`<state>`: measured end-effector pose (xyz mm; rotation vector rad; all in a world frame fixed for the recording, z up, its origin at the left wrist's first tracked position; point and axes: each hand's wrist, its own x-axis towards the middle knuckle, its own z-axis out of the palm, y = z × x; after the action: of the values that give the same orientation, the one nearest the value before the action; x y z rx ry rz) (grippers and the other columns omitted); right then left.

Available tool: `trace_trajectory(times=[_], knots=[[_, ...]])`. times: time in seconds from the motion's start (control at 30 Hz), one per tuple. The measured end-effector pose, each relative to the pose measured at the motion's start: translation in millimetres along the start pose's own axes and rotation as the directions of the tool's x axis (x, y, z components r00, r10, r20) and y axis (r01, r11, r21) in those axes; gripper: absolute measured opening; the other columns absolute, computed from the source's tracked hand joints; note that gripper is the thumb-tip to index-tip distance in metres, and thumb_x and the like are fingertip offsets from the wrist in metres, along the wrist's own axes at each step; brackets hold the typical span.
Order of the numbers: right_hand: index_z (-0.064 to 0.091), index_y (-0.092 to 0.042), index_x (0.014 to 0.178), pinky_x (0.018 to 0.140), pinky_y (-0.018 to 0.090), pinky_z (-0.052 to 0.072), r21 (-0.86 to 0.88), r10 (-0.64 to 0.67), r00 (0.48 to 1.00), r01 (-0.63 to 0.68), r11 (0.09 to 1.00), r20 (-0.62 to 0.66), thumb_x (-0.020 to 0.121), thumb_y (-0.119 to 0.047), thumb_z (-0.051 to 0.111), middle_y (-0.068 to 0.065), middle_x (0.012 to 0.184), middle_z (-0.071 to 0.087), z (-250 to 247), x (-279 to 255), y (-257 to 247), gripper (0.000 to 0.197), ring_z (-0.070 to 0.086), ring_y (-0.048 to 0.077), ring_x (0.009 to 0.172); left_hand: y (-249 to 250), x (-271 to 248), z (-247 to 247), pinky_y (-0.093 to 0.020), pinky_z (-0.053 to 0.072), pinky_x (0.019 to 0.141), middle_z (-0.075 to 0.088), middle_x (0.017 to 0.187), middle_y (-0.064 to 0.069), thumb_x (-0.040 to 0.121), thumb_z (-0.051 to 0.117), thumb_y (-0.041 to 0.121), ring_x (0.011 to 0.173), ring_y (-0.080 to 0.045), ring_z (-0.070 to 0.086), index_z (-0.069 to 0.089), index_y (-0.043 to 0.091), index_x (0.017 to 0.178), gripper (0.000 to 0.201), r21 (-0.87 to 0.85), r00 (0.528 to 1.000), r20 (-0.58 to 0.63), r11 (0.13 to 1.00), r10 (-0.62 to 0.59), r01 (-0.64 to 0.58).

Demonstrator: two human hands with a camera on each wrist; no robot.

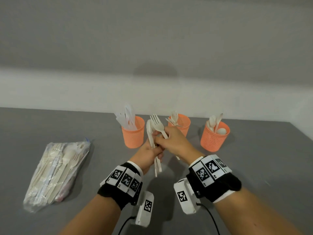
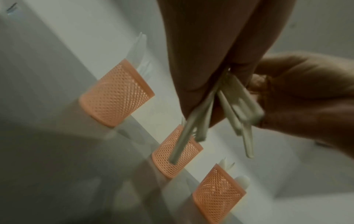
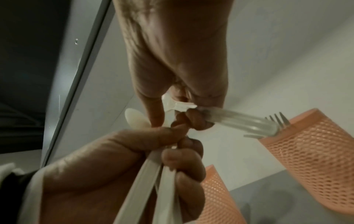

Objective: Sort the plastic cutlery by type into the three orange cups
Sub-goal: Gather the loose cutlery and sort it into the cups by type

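Three orange mesh cups stood in a row along the far side of the grey table [image 1: 50,126], near the pale wall. Farthest left in the scene, well apart from the cups, lay a clear plastic bag of cutlery [image 1: 57,173], holding cream forks and other pieces too bunched to sort by eye. The left cup [image 1: 133,134] held translucent white knives [image 1: 126,118] standing upright. Just right of it, above the table, the left hand [image 1: 149,155] had its fingers curled round a bundle of cream cutlery [image 1: 156,160], handles hanging down below the fist and a rounded spoon-like end rising above it. The right hand [image 1: 172,141] met the left hand from the right, thumb and fingers pinching the handle of a cream fork [image 1: 158,124] whose tines pointed up and away; the right wrist view showed that fork [image 3: 249,124] blurred, nipped between the fingertips [image 3: 199,121]. Behind the right hand stood the middle cup [image 1: 183,122] with forks [image 1: 173,118] in it, partly hidden. The right cup [image 1: 214,138] stood apart at the far right, holding spoons [image 1: 215,123] with bowls up, one resting against the rim.
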<state>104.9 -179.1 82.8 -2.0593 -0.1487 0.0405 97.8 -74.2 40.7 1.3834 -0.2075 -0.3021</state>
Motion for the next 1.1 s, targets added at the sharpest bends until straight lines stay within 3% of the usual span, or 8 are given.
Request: trace_trajectory(times=[0.13,0.3,0.5,0.7,0.77,0.93,1.0,1.1], knots=[[0.056,-0.017,0.071,0.055,0.016,0.040,-0.134,-0.016,1.000,0.018,0.991,0.019,0.081,-0.007,0.059,-0.008,0.063,0.053,-9,-6,7,0.014,0.051,0.006,0.060,1,-6,7,-0.016,0.040,0.046,0.044,0.054,0.004,0.090,0.043,-0.007,0.042,-0.001,0.043,0.048,0.010,0.096,0.019,0.105,0.998,0.056,0.994,-0.033,0.027],[0.059,-0.011,0.077,0.064,0.029,0.045,0.005,-0.011,0.999,0.011,1.000,0.030,0.088,-0.008,0.051,0.003,0.071,0.058,-13,-6,14,0.014,0.054,0.015,0.065,-10,-7,18,-0.024,0.052,0.052,0.054,0.059,0.001,0.096,0.045,0.013,0.049,-0.007,0.056,0.051,0.002,0.104,0.015,-0.021,0.999,-0.025,0.999,-0.044,0.043],[0.043,-0.009,0.109,0.059,0.025,0.050,0.407,0.115,0.952,0.010,0.913,-0.283,0.096,-0.004,0.030,0.004,0.072,0.059,-43,18,22,0.019,0.058,0.013,0.060,-10,2,17,-0.030,0.057,0.056,0.054,0.054,-0.005,0.096,0.044,0.022,0.045,-0.015,0.055,0.051,0.004,0.071,0.032,-0.198,0.979,-0.162,0.976,-0.122,0.088],[0.046,-0.010,0.097,0.076,0.013,0.039,0.242,-0.075,0.841,0.238,0.940,-0.535,0.097,-0.007,0.031,-0.004,0.080,0.057,-93,81,28,0.016,0.056,0.010,0.082,-6,4,7,-0.030,0.057,0.061,0.065,0.063,-0.002,0.099,0.035,0.021,0.050,-0.015,0.059,0.057,0.009,0.090,0.027,-0.228,0.986,-0.123,0.970,-0.116,0.085],[0.046,-0.013,0.100,0.079,0.013,0.038,0.237,-0.087,0.855,0.237,0.942,-0.512,0.098,-0.010,0.030,-0.003,0.086,0.057,-89,99,38,0.016,0.055,0.011,0.091,-5,5,7,-0.028,0.057,0.061,0.065,0.068,-0.004,0.099,0.033,0.023,0.054,-0.015,0.061,0.058,0.009,0.095,0.028,-0.221,0.987,-0.104,0.971,-0.119,0.093],[0.050,-0.014,0.107,0.094,0.037,0.047,0.277,0.060,0.957,0.023,0.961,-0.285,0.094,-0.009,0.040,0.001,0.095,0.057,-72,122,76,0.016,0.055,0.018,0.098,-6,7,6,-0.029,0.056,0.069,0.061,0.081,-0.005,0.098,0.035,0.023,0.066,-0.016,0.062,0.060,0.012,0.098,0.027,-0.208,0.989,-0.109,0.975,-0.102,0.078],[0.048,-0.011,0.121,0.096,0.031,0.043,0.293,0.089,0.968,-0.017,0.956,-0.234,0.089,-0.002,0.046,0.003,0.109,0.054,-74,121,83,0.033,0.051,0.017,0.105,-6,7,6,-0.030,0.056,0.073,0.061,0.087,-0.005,0.098,0.035,0.024,0.074,-0.018,0.060,0.060,0.016,0.103,0.027,-0.182,0.986,-0.139,0.981,-0.091,0.065],[0.044,-0.009,0.128,0.091,0.019,0.038,0.210,-0.014,0.927,0.099,0.973,-0.375,0.086,0.003,0.049,0.001,0.119,0.047,-79,109,78,0.045,0.045,0.011,0.110,-4,9,9,-0.039,0.052,0.090,0.059,0.105,-0.006,0.098,0.035,0.029,0.095,-0.025,0.059,0.060,0.027,0.107,0.027,-0.142,0.978,-0.189,0.988,-0.092,0.065]])
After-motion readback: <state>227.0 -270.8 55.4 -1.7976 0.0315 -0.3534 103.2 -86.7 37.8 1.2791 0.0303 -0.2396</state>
